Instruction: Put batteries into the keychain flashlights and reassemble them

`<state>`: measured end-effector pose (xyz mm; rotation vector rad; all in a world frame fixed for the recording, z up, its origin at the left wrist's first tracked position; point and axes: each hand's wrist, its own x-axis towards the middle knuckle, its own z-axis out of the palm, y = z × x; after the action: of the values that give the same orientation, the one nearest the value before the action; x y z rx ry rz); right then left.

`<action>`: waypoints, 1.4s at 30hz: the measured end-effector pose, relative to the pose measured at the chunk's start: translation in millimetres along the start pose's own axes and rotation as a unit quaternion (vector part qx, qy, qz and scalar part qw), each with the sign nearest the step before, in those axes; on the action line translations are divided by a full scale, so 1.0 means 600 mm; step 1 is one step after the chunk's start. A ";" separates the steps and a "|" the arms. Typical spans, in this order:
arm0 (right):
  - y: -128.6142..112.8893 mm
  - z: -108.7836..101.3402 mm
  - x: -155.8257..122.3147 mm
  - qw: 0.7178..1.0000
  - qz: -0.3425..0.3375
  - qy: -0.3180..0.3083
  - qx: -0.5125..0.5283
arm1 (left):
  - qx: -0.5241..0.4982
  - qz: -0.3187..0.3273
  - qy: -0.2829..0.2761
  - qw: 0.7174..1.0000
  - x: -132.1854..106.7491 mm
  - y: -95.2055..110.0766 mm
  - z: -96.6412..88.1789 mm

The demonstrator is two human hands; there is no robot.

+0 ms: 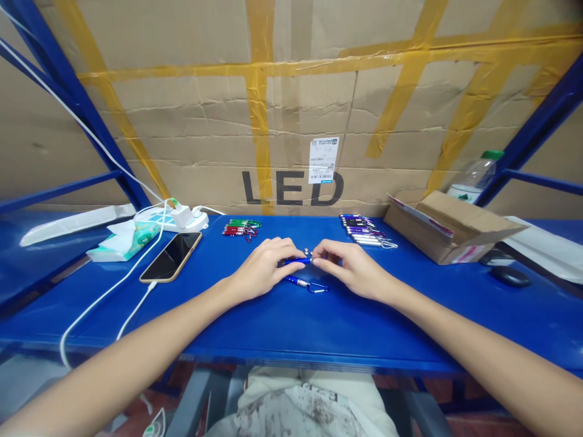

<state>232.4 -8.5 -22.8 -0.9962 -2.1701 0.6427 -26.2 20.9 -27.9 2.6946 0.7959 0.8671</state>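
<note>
My left hand (265,264) and my right hand (348,264) meet at the middle of the blue table (291,328). Both pinch a small blue keychain flashlight (298,260), the left on its body, the right at its silver end. A second blue flashlight with a carabiner (306,284) lies on the table just below my hands. A small silver part (308,250) sits just behind the fingertips.
A row of red and green flashlights (240,227) lies at the back left, purple ones (364,232) at the back right. A phone (172,256) on a white cable, tissues (127,240), a power strip (177,216), an open cardboard box (449,227), a bottle (476,176) and a mouse (510,276) stand around.
</note>
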 end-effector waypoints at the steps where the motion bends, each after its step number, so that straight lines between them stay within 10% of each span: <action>1: 0.000 0.000 0.000 1.000 0.007 -0.002 0.013 | 0.003 0.001 -0.001 1.000 0.000 0.000 0.000; 15: -0.004 -0.001 0.008 0.972 0.121 -0.045 0.197 | 0.077 0.065 0.001 0.995 -0.002 0.009 -0.010; 30: -0.010 -0.003 0.011 0.880 0.230 -0.095 0.404 | 0.237 0.163 0.051 0.956 -0.002 0.016 -0.005; 42: 0.000 0.000 0.011 0.909 0.212 -0.062 0.354 | 0.259 0.170 0.089 0.946 0.000 0.018 -0.007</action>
<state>229.4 -3.5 -20.2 -1.0194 -1.5859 1.5958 -24.1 12.2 -20.6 3.3275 0.6765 1.1214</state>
